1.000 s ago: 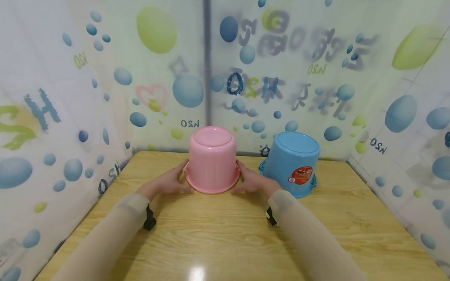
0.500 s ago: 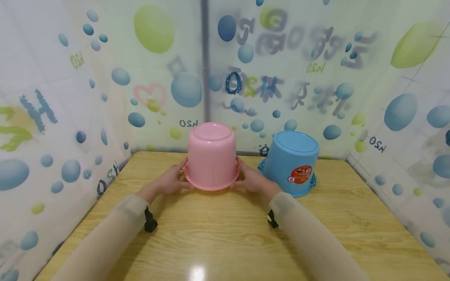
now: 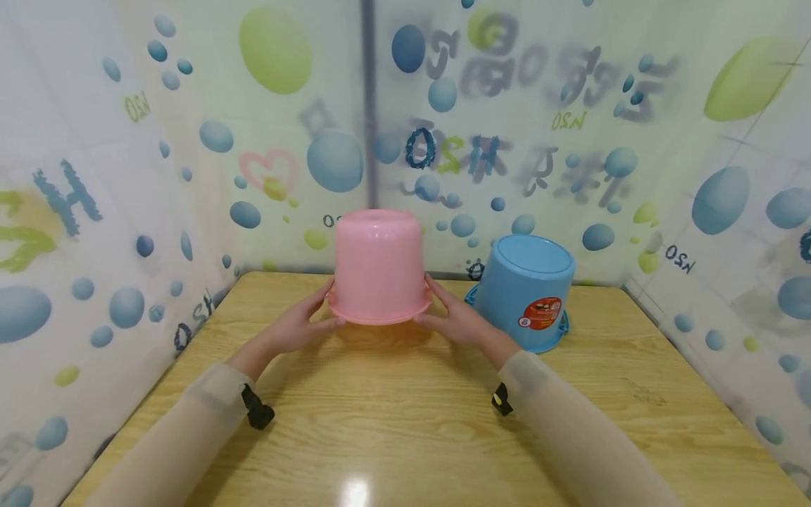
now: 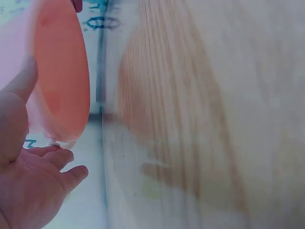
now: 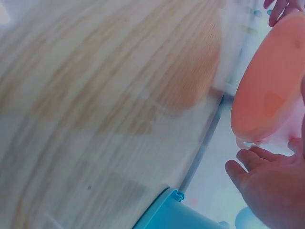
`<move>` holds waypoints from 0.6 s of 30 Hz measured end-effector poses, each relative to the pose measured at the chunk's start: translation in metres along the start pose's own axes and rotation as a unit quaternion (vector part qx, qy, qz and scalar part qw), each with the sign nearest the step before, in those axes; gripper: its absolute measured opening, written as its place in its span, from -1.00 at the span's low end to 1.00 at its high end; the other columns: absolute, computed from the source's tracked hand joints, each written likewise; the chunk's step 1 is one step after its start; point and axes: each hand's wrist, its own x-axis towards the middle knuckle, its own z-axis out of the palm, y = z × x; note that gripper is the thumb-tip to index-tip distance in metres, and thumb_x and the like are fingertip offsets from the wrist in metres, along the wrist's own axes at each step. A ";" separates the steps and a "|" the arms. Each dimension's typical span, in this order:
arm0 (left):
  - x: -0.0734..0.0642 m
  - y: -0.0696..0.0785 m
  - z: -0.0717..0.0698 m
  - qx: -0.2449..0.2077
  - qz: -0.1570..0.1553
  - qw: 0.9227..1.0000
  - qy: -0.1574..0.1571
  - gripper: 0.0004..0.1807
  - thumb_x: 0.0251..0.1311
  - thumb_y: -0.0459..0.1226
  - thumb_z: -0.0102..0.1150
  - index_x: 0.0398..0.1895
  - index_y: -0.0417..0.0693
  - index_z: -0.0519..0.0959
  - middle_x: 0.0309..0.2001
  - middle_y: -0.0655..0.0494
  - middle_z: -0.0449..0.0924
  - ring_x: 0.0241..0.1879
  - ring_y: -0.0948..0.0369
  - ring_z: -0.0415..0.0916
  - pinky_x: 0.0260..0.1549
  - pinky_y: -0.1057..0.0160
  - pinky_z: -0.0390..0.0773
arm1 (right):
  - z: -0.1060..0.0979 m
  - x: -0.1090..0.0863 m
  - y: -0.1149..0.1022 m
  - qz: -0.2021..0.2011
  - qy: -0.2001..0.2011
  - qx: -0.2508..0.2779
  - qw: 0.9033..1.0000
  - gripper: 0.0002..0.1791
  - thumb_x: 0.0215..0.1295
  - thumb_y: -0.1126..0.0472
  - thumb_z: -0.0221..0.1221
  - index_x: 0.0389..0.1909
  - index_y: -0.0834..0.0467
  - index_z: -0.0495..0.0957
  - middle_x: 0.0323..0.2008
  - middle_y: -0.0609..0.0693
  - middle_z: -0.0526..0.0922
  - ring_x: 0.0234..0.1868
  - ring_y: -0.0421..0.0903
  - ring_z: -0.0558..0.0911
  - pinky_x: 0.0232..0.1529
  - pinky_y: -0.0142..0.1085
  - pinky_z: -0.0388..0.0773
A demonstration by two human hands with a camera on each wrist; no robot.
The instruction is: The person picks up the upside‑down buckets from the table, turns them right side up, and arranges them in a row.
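An upside-down pink bucket (image 3: 379,267) hangs above the far middle of the table, its open mouth facing down. My left hand (image 3: 296,325) grips its rim from the left, thumb on the near side and fingers around the side. On the opposite side, my right hand (image 3: 459,318) holds the rim in the same way. Both wrist views look into the bucket's hollow inside, with a gap between rim and tabletop. Just right of my right hand, a blue bucket (image 3: 526,282) with a red label stands upside down on the table.
The wood-grain table (image 3: 380,422) runs back to a patterned curtain (image 3: 279,127) just behind the buckets. Similar printed sheets close off the left and right sides. The blue bucket's handle (image 3: 566,324) sticks out low at its side.
Both hands have raised the pink bucket off the table and tipped its base slightly away, so the base top shows less. The blue bucket has stayed in place.
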 end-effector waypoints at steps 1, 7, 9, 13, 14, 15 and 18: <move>-0.001 0.002 0.000 -0.006 0.005 1.000 0.003 0.09 0.52 0.21 0.27 0.85 0.27 -0.18 0.82 -0.13 -0.13 0.75 -0.30 -0.03 0.65 -0.39 0.11 | 0.000 -0.001 0.000 -0.004 0.002 0.000 1.000 0.11 0.50 -0.43 0.24 0.81 -0.42 -0.26 0.81 0.03 0.00 0.75 0.33 0.15 0.65 0.41 0.19; -0.006 0.012 -0.001 -0.046 0.038 0.998 0.037 -0.08 0.63 0.04 0.21 0.84 0.29 -0.09 0.82 -0.01 -0.13 0.75 -0.31 -0.07 0.58 -0.48 0.16 | -0.001 -0.010 -0.005 -0.024 0.012 0.015 1.000 0.03 0.60 -0.33 0.19 0.82 -0.38 -0.25 0.82 -0.03 -0.03 0.76 0.31 0.12 0.66 0.39 0.19; -0.006 0.015 -0.001 -0.058 0.046 0.996 0.047 -0.10 0.63 0.00 0.22 0.84 0.31 -0.04 0.83 0.04 -0.12 0.76 -0.29 -0.07 0.58 -0.47 0.17 | -0.001 -0.013 -0.006 -0.030 0.017 0.024 0.999 0.02 0.62 -0.30 0.19 0.82 -0.36 -0.25 0.82 -0.05 -0.06 0.78 0.30 0.07 0.68 0.38 0.15; -0.007 0.020 -0.001 -0.073 0.057 0.994 0.059 -0.12 0.63 -0.05 0.24 0.83 0.35 0.01 0.83 0.10 -0.10 0.77 -0.24 -0.06 0.59 -0.43 0.17 | -0.002 -0.018 -0.007 -0.046 0.030 0.036 0.998 0.02 0.62 -0.28 0.20 0.83 -0.31 -0.22 0.82 -0.08 -0.06 0.80 0.26 0.02 0.70 0.37 0.10; -0.008 0.021 -0.001 -0.076 0.059 0.993 0.061 -0.12 0.63 -0.06 0.24 0.83 0.35 0.01 0.83 0.10 -0.09 0.77 -0.23 -0.06 0.59 -0.43 0.17 | -0.003 -0.019 -0.008 -0.048 0.034 0.038 0.998 0.02 0.62 -0.28 0.21 0.83 -0.31 -0.21 0.82 -0.09 -0.06 0.80 0.25 0.02 0.70 0.38 0.10; -0.009 0.022 -0.001 -0.079 0.060 0.993 0.062 -0.12 0.63 -0.06 0.24 0.83 0.36 0.00 0.83 0.10 -0.09 0.77 -0.21 -0.06 0.59 -0.43 0.17 | -0.003 -0.020 -0.008 -0.053 0.038 0.041 0.997 0.01 0.62 -0.27 0.21 0.83 -0.31 -0.20 0.82 -0.09 -0.06 0.80 0.25 0.02 0.69 0.39 0.10; -0.011 0.026 -0.001 -0.090 0.066 0.991 0.067 -0.11 0.64 -0.07 0.23 0.84 0.36 -0.02 0.83 0.10 -0.10 0.78 -0.16 -0.09 0.60 -0.42 0.18 | -0.005 -0.023 -0.011 -0.070 0.049 0.058 0.995 0.00 0.63 -0.20 0.23 0.83 -0.29 -0.17 0.82 -0.07 -0.04 0.80 0.24 0.02 0.67 0.43 0.10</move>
